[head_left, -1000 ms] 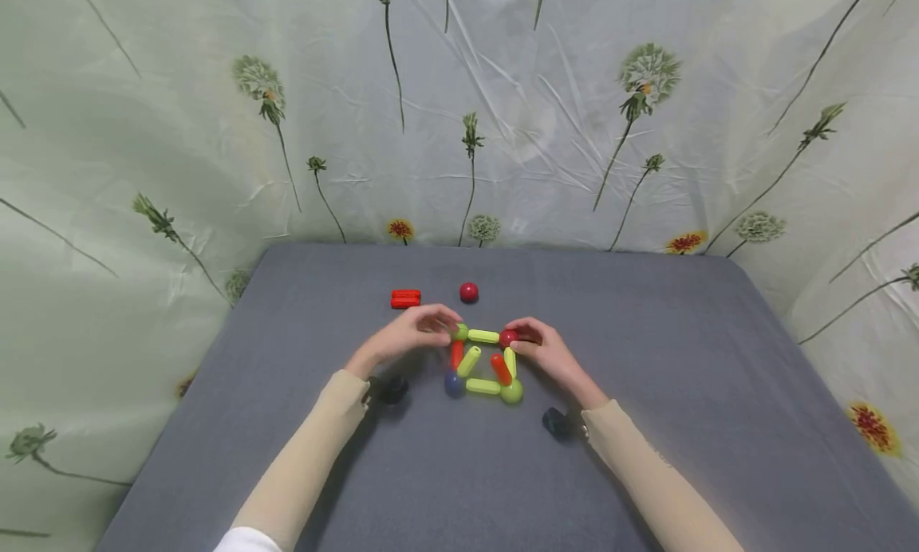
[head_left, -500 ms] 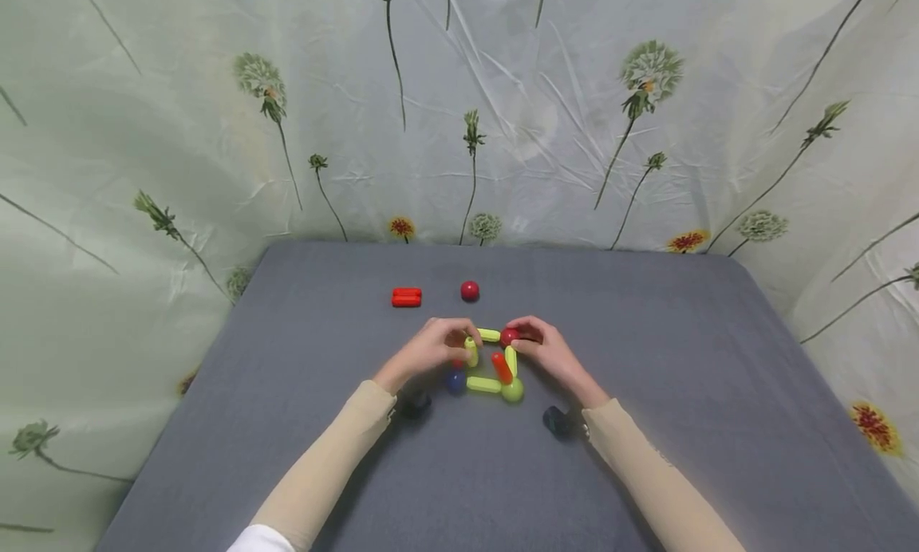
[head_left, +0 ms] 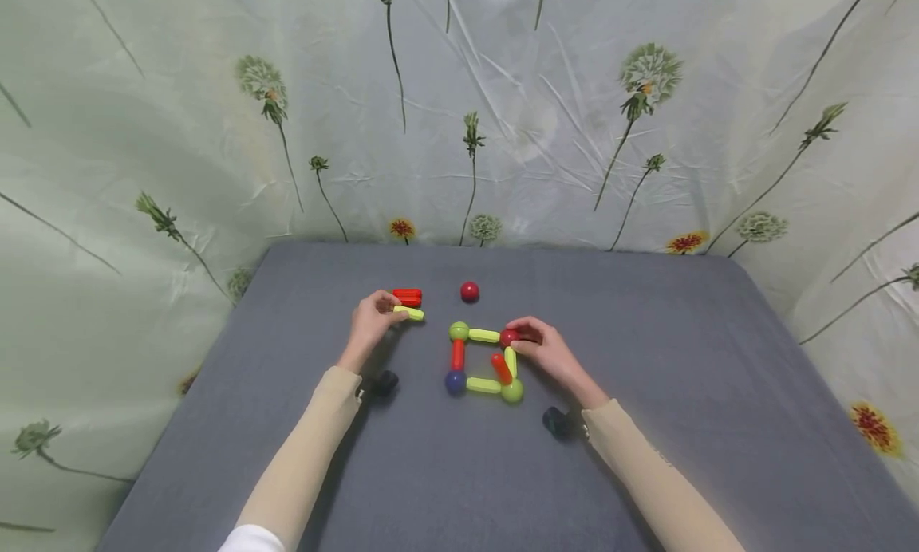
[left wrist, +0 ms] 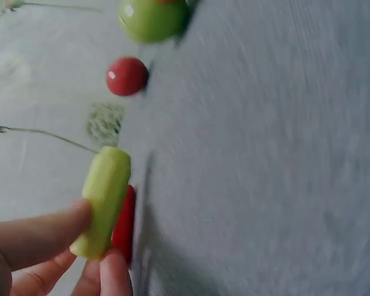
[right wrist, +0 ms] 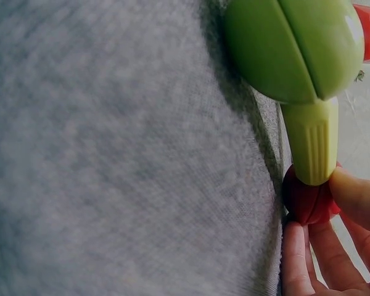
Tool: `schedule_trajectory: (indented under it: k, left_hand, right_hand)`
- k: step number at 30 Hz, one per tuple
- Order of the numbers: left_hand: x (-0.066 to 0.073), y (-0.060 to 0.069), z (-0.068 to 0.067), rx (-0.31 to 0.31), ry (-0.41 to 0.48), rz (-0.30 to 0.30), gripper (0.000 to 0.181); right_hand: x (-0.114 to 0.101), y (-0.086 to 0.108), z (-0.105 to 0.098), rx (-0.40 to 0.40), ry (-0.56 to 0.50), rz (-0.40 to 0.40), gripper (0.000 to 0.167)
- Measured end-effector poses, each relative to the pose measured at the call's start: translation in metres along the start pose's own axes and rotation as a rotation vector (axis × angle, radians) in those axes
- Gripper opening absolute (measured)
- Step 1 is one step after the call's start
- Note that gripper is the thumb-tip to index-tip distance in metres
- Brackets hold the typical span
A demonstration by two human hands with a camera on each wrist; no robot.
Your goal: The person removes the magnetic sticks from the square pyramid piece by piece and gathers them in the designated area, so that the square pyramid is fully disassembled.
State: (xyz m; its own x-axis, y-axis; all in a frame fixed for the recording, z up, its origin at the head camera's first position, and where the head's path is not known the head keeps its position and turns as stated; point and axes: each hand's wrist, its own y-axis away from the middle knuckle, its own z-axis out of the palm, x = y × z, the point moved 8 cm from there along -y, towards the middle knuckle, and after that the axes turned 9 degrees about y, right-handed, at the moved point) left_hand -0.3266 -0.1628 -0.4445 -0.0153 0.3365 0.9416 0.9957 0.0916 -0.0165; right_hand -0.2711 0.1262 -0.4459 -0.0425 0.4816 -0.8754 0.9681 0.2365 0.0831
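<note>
My left hand (head_left: pixel 370 322) pinches a yellow-green toy building rod (left wrist: pixel 103 200) between thumb and fingers, just in front of a pair of red rods (head_left: pixel 407 296). A square frame of rods and balls lies at the table's middle. At its far right corner, my right hand (head_left: pixel 549 354) holds the red ball (right wrist: pixel 309 198) with thumb and fingertips. The other corners are a green ball (head_left: pixel 459 332), a blue ball (head_left: pixel 455 382) and a nearer green ball (head_left: pixel 512 390). From that nearer ball a red rod (head_left: pixel 501 368) sticks up, tilted. The frame's left side is another red rod (head_left: pixel 458 356); its other sides are yellow-green.
A loose red ball (head_left: pixel 470 291) lies beyond the frame on the grey cloth-covered table (head_left: pixel 459 472). Behind the table hangs a pale curtain (head_left: pixel 546 153) with printed flowers. Dark wrist-worn devices (head_left: pixel 557 423) hang under both wrists.
My left hand has taken the slanting yellow-green rod from the frame's left side and carried it left and away toward the red pair. My right hand has stayed at the red ball.
</note>
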Motion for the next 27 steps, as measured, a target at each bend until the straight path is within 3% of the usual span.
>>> schedule_trajectory:
  k: [5,8,11,13,15,16,20,22,24,27]
  left_hand:
    - [-0.004,-0.007,-0.006,0.03,-0.089,-0.001,0.015]
    - [-0.003,-0.011,-0.008,0.043,-0.135,0.012,0.015]
    - [0.0,-0.012,-0.008,0.052,-0.162,0.053,0.017]
    - [0.005,-0.01,-0.004,0.027,-0.15,0.11,0.019]
    - [0.014,-0.004,0.008,-0.067,-0.095,0.191,0.02]
    - [0.02,0.001,0.018,-0.147,-0.053,0.226,0.021]
    - [0.043,0.035,0.072,-0.591,0.103,0.295,0.027]
    - [0.052,0.055,0.097,-0.763,0.125,0.298,0.029]
    - [0.058,0.068,0.114,-0.855,0.128,0.312,0.03]
    - [0.061,0.078,0.13,-0.886,0.128,0.323,0.028]
  right_hand:
    - [0.025,-0.013,0.004,0.007,0.009,0.003,0.031]
    - [0.026,-0.013,0.003,0.014,0.021,0.007,0.029]
    - [0.026,-0.012,0.002,0.018,0.021,0.008,0.029]
    - [0.026,-0.012,0.002,0.015,0.022,0.01,0.029]
    - [0.026,-0.012,0.001,0.016,0.02,0.012,0.029]
    - [0.027,-0.012,0.001,0.018,0.019,0.014,0.029]
    - [0.029,-0.012,0.0,0.029,0.012,0.021,0.028]
    - [0.028,-0.012,0.0,0.027,0.012,0.006,0.028]
    - [0.026,-0.012,0.0,0.022,0.014,-0.016,0.029]
    - [0.022,-0.01,0.001,0.018,0.008,-0.046,0.031]
